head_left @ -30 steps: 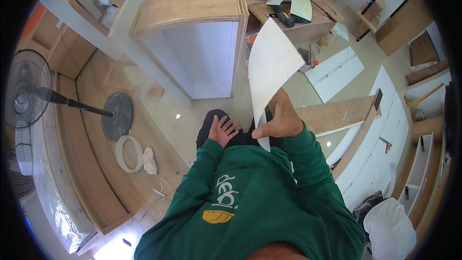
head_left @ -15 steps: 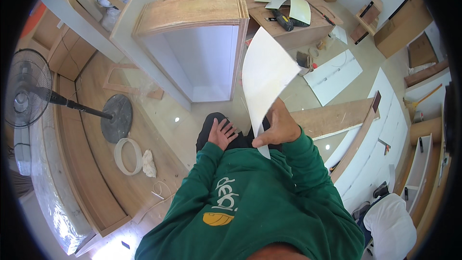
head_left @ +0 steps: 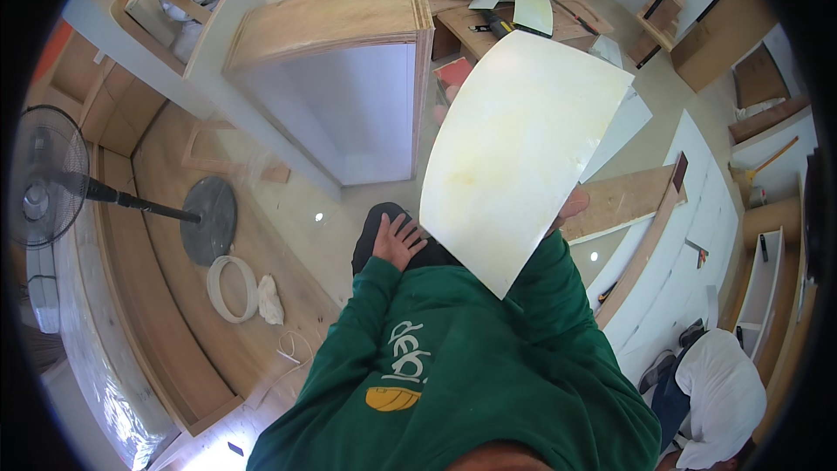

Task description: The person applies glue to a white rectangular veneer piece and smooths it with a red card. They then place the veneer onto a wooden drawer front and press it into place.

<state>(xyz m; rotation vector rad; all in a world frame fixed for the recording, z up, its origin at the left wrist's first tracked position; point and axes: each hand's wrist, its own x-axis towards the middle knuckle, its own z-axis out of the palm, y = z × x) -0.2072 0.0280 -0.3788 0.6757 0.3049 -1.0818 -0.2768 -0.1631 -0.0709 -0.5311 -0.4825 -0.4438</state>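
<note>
A thin, slightly curved cream-white sheet (head_left: 519, 153) is held up in front of my lap, its broad face turned toward me. My right hand (head_left: 573, 208) grips it at the right edge. Most of that hand is hidden behind the sheet; only part of it shows. On my dark-trousered thigh rests my left hand (head_left: 399, 242), fingers spread, with nothing in it. Ahead of me stands a wooden cabinet carcass (head_left: 331, 26) with a curved plywood top and a pale inside. Several similar curved white pieces (head_left: 532, 10) lie on a wooden board beyond, beside a black-and-yellow power tool (head_left: 497, 26).
To the left stand a pedestal fan (head_left: 207, 220), a roll of pale edging (head_left: 232, 289) and a crumpled white cloth (head_left: 270, 300). A wooden plank (head_left: 623, 201) and white marbled panels (head_left: 671, 270) lie at right. Another person (head_left: 719, 392) in white bends down at lower right.
My right hand has turned the sheet so its broad face shows, and most of the hand is now behind it. My left hand stays on the thigh. The person at lower right has shifted slightly.
</note>
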